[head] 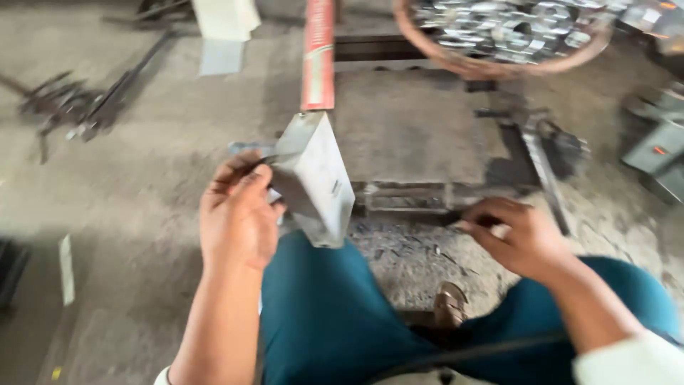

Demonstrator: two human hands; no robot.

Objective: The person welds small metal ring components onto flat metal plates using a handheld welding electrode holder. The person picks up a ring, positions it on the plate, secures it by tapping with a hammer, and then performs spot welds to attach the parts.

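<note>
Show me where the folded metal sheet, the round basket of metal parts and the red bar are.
folded metal sheet (pixel 320 175), head view, on its broad flat face.
round basket (pixel 491 68), head view, on its near rim.
red bar (pixel 318 53), head view, on its middle.

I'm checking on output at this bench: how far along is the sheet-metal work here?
Done: a basket at the top holds a pile of shiny metal pieces. In hand: the left hand holds a folded metal sheet piece; the right hand touches the edge of the floor-level bench. What is left cannot be told.

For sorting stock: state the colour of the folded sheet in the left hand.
Bare silvery grey metal, seen in the head view.
</note>
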